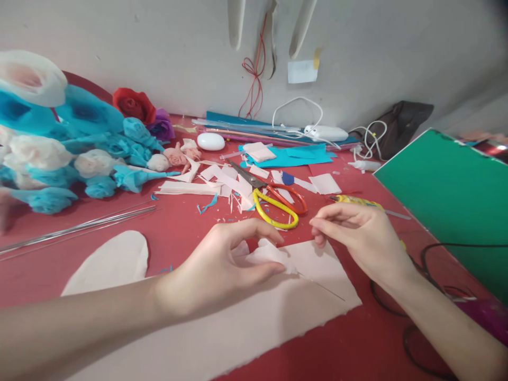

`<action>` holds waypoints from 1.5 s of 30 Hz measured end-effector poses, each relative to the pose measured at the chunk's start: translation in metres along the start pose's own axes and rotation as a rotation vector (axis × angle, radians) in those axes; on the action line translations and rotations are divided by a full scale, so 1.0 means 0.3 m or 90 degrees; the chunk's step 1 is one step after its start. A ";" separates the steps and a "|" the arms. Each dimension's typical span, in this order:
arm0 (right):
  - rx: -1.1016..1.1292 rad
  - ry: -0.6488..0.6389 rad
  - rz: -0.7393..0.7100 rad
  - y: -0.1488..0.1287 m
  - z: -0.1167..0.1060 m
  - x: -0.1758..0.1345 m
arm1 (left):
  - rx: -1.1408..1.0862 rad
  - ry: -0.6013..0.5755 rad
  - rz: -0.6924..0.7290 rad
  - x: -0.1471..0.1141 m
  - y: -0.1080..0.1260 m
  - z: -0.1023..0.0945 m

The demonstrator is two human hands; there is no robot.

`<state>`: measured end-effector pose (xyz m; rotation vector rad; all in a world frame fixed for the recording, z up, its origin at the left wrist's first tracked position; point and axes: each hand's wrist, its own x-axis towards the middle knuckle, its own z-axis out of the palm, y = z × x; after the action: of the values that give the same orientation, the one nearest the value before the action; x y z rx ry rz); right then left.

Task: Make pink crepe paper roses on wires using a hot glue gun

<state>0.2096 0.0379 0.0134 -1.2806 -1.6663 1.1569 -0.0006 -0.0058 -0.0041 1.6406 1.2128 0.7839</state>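
My left hand (222, 267) curls over a small white crepe-paper flower (273, 254), its thumb lying against the near side of the paper. From the flower a thin wire stem (323, 287) slants down to the right. Below both spreads a large pale sheet (238, 323) with rough edges. To the right, my right hand (353, 227) is raised with thumb and forefinger pinched together. Whatever may be between those fingertips is too small to make out. Just beyond the hands lie scissors (273, 198) with one yellow and one red handle.
Paper scraps (226, 180) litter the red table behind the scissors. Blue and white paper flowers (95, 161) crowd the left side, with metal wires (79, 227) nearer. A yellow tool (353, 200) lies behind my right hand, beside a green board (448, 196) and black cable (428, 264).
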 end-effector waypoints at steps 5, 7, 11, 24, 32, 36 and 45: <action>-0.033 0.004 0.018 -0.013 0.005 -0.003 | -0.003 0.002 0.001 0.006 0.000 0.003; -0.034 0.004 0.022 -0.012 0.009 -0.004 | 0.001 0.003 -0.002 0.006 0.001 0.002; -0.018 -0.001 0.024 -0.007 0.011 -0.006 | 0.002 -0.003 -0.009 -0.001 0.001 -0.001; 0.060 -0.055 0.033 0.015 -0.010 0.001 | -0.007 -0.002 -0.002 -0.001 -0.007 0.002; -0.100 0.073 0.003 -0.003 0.001 -0.014 | -0.008 -0.009 -0.002 0.001 -0.007 0.000; -0.181 0.062 -0.020 -0.017 -0.012 -0.012 | -0.005 -0.004 0.011 0.000 -0.005 -0.001; -0.297 -0.086 -0.274 -0.015 -0.008 -0.002 | -0.012 -0.002 0.022 0.001 -0.009 0.003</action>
<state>0.2105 0.0374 0.0185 -1.0386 -2.2656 0.6263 -0.0008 -0.0056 -0.0069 1.6503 1.1734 0.8113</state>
